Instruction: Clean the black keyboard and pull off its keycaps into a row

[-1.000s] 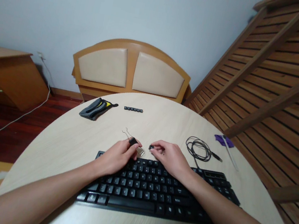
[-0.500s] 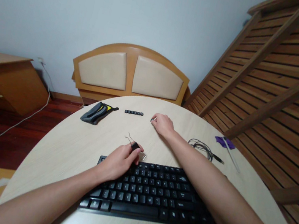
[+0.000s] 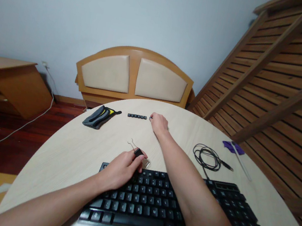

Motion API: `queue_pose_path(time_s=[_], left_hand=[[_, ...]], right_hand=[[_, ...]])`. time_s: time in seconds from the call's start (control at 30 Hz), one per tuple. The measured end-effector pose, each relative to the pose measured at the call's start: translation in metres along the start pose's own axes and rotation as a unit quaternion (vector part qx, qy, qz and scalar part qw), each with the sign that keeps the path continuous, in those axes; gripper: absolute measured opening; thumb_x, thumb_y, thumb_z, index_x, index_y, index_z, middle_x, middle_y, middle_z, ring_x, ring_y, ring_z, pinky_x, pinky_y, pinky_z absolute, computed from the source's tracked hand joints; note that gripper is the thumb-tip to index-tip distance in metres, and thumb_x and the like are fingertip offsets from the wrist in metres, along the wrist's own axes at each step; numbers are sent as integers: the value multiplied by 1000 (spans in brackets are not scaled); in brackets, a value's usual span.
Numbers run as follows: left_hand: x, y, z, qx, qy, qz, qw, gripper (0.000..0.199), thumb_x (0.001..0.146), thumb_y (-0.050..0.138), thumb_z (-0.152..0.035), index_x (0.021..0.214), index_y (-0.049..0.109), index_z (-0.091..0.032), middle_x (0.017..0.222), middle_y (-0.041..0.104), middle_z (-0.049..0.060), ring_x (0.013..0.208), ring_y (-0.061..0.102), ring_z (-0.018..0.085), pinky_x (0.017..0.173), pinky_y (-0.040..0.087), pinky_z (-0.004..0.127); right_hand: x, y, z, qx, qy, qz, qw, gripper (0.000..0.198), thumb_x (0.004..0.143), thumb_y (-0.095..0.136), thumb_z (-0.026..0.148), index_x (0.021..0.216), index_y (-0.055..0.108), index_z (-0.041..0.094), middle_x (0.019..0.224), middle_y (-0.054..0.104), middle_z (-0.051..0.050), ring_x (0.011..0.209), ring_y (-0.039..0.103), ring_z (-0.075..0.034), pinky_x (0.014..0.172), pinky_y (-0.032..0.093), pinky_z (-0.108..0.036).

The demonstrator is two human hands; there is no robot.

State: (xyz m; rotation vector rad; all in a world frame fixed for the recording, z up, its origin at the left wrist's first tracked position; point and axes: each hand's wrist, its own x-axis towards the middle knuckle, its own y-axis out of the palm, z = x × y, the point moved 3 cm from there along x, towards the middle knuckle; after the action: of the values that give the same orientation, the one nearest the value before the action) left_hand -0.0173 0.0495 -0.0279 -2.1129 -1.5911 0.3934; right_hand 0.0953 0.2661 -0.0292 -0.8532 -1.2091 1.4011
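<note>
My left hand (image 3: 122, 167) is closed on a keycap puller (image 3: 138, 153) with a black middle and wire loops at both ends, just above the keyboard's top edge. Under and beside that hand lies the black keyboard (image 3: 145, 210), partly covered by my right forearm. Farther off, my right hand (image 3: 159, 123) pinches a small dark keycap (image 3: 150, 118) near the tabletop. Just left of it, a short row of black keycaps (image 3: 137, 116) stands on the table, with a small gap between the row and the pinched one.
A folded grey and black cloth pouch (image 3: 100, 117) with yellow lining lies at the left. On the right are the coiled black USB cable (image 3: 207, 157), a purple cloth (image 3: 234, 147) and a thin pale stick (image 3: 241, 163). The round table (image 3: 61, 159) stands before a wooden headboard (image 3: 138, 53).
My right hand has moved left with the keycap, closer to the row. My left hand still holds the puller over the keyboard. The view has shifted slightly, showing more of the keyboard's right side.
</note>
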Motion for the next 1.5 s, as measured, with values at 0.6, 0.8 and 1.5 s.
queue_pose_path(time_s=[0.6, 0.8, 1.5], left_hand=[[-1, 0, -3, -11, -6, -2, 1000, 32, 102, 35, -38, 106, 59, -18, 75, 67, 2, 72, 62, 20, 73, 45, 33], [-1, 0, -2, -10, -5, -4, 1000, 32, 102, 35, -39, 107, 59, -18, 75, 67, 2, 73, 62, 20, 73, 45, 32], [-1, 0, 0, -4, 1, -2, 1000, 33, 102, 34, -39, 104, 59, -18, 74, 66, 1, 71, 62, 18, 72, 46, 31]], right_hand=[[-5, 8, -1, 36, -25, -46, 998, 28, 97, 52, 27, 120, 66, 26, 120, 69, -8, 111, 60, -21, 89, 45, -29], [-5, 7, -1, 37, -34, -49, 998, 26, 96, 53, 27, 119, 67, 26, 119, 70, -7, 110, 60, -21, 87, 46, -29], [-13, -16, -1, 0, -27, 22, 999, 36, 96, 58, 35, 129, 56, 19, 125, 61, -10, 106, 62, -24, 89, 53, -44]])
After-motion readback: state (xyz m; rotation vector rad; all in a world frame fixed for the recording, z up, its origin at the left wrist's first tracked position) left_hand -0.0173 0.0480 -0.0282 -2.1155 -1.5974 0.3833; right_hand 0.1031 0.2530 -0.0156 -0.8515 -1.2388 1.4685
